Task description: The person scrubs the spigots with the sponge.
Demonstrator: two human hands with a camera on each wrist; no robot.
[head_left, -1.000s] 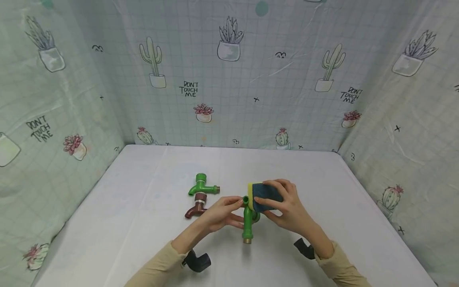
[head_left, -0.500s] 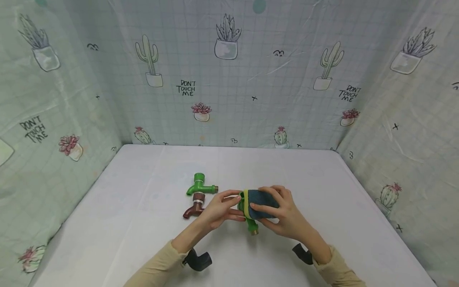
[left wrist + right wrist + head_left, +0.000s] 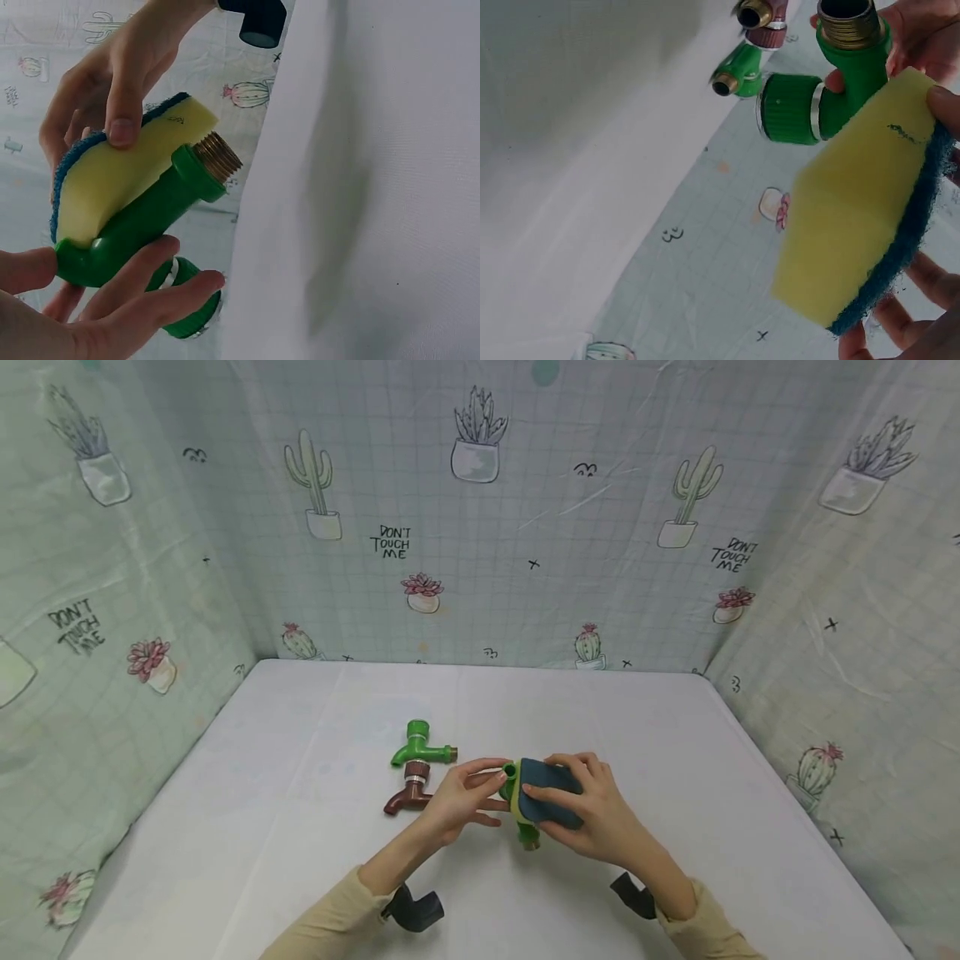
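Observation:
My left hand (image 3: pixel 459 799) grips a green plastic faucet (image 3: pixel 142 217) above the table, its thumb at the spout end and its fingers around the body. The faucet's brass threaded end (image 3: pixel 217 157) and ribbed green knob (image 3: pixel 791 109) show in the wrist views. A sponge (image 3: pixel 551 787) with yellow foam and a dark blue scouring layer is pinched by my right hand (image 3: pixel 592 806), thumb and fingers on its blue side and edges. The yellow face lies against the faucet's body and bends along it. In the head view the sponge hides much of the faucet.
Left of the hands, another green faucet (image 3: pixel 422 752) and a maroon faucet (image 3: pixel 411 792) lie on the white table (image 3: pixel 300 760). Black wrist-camera parts (image 3: pixel 415 910) show beneath the forearms. Cactus-printed fabric (image 3: pixel 480 543) encloses the back and sides.
The faucet has turned in my left hand, its brass end swinging rightward and away. The sponge has shifted left and down over the faucet, then tilted slightly.

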